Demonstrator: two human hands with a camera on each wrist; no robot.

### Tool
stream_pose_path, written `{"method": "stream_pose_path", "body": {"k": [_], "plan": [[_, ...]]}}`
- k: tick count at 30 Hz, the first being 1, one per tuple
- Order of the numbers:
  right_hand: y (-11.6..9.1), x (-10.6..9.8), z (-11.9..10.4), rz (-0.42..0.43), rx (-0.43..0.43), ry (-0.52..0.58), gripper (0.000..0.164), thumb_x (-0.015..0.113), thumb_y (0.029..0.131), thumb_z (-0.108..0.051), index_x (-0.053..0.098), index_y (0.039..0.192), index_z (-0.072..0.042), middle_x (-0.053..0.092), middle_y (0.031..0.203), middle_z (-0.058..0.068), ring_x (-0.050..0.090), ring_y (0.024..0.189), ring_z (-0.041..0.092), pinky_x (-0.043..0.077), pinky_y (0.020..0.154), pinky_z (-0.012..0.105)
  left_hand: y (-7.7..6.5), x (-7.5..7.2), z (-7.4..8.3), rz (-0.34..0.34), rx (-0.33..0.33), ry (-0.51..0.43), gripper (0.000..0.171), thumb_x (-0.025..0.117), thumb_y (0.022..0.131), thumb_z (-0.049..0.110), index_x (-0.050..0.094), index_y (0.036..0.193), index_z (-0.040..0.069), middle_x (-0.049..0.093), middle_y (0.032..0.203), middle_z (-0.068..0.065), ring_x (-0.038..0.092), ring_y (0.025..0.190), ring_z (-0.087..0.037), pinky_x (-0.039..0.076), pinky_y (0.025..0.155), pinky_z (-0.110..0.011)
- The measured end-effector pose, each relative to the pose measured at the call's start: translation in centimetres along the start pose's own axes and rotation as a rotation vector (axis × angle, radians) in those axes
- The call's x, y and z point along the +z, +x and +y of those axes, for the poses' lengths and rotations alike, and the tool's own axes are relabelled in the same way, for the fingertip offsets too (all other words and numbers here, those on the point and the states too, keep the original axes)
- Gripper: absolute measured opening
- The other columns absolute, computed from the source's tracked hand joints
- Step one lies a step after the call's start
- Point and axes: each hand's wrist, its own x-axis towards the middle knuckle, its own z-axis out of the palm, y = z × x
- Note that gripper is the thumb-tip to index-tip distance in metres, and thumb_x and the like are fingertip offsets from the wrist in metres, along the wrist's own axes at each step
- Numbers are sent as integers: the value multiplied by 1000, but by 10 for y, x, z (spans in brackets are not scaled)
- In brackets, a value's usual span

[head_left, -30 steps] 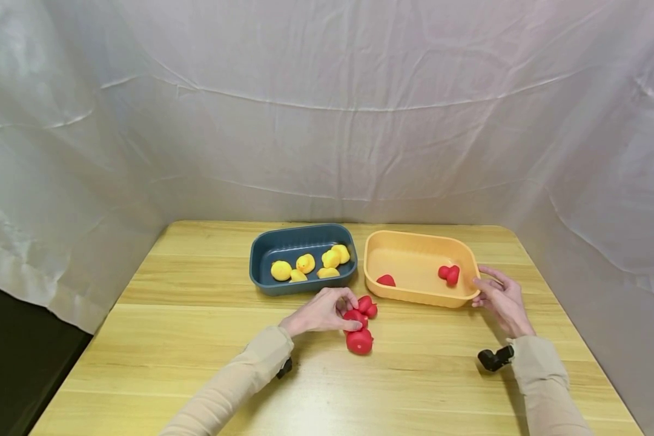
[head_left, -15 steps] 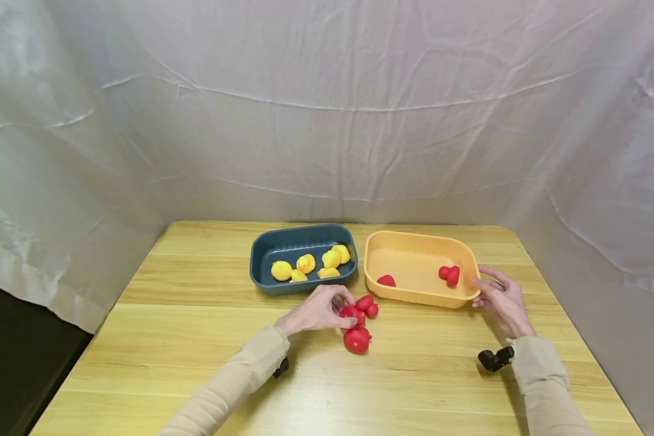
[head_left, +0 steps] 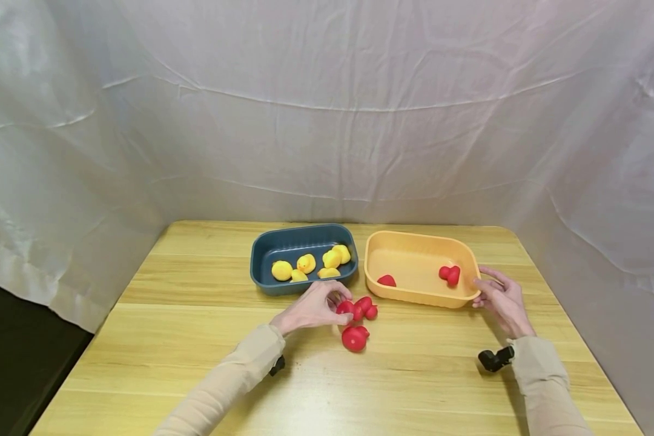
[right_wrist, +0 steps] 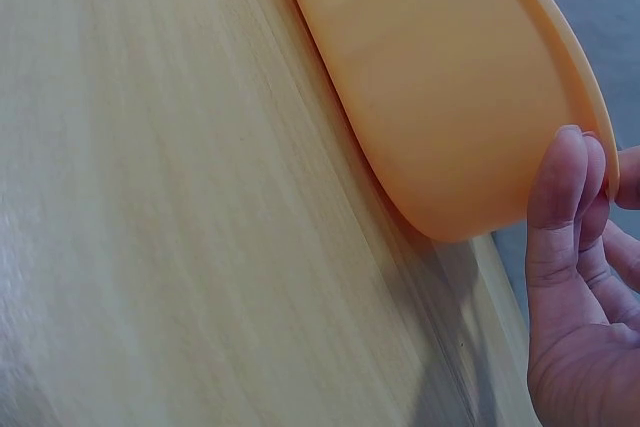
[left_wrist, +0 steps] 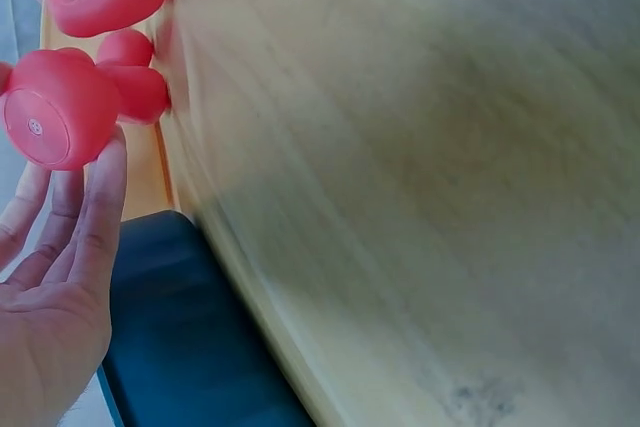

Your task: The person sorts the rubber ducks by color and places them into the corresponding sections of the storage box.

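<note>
My left hand (head_left: 310,309) pinches a red rubber duck (head_left: 346,308) between thumb and fingers on the table, in front of the blue bin. In the left wrist view the held duck's round base (left_wrist: 38,127) faces the camera. Against its right side sits a small cluster of red ducks (head_left: 366,306), partly overlapping. Nearer the person lies another red duck (head_left: 354,339). My right hand (head_left: 504,306) grips the right end of the orange bin (head_left: 409,296), thumb and fingers on either side of its rim. Red ducks (head_left: 450,275) lie inside that bin.
Left of the orange bin stands a dark blue bin (head_left: 275,289) holding several yellow rubber ducks (head_left: 306,263). Both stand on a wooden table (head_left: 196,327). A pale curtain (head_left: 327,151) hangs behind and along the sides.
My left hand has shifted slightly left and away from the person with the pinched duck. The nearest red duck has slid a little left. My right hand and both bins stay put.
</note>
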Motion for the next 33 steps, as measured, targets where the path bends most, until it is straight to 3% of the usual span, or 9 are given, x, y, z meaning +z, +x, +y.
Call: {"method": "stream_pose_path", "body": {"k": [12,20,33], "plan": [[0,-1,-1,-7,4,17,31,63,97,-4,57,124,-18,71,76,-4,64,57,9,59,53,22,-2,-9,3,33,21,13,34,76,81,27,71,110,11,69,100,2,64,88,-12,59,80,-23],[-1,-1,-1,-11,1,24,31,63,97,-3,57,124,-17,71,76,-4,64,56,9,59,53,22,-1,-13,6,59,28,10,29,77,80,26,70,105,13,66,101,1,63,90,-12,61,85,-34],[1,-2,-1,-9,-2,4,33,64,97,-4,54,128,-14,71,75,-4,64,57,9,60,54,22,15,-20,21,80,26,-15,29,78,80,27,65,104,17,67,100,5,62,95,-12,59,90,-33]]}}
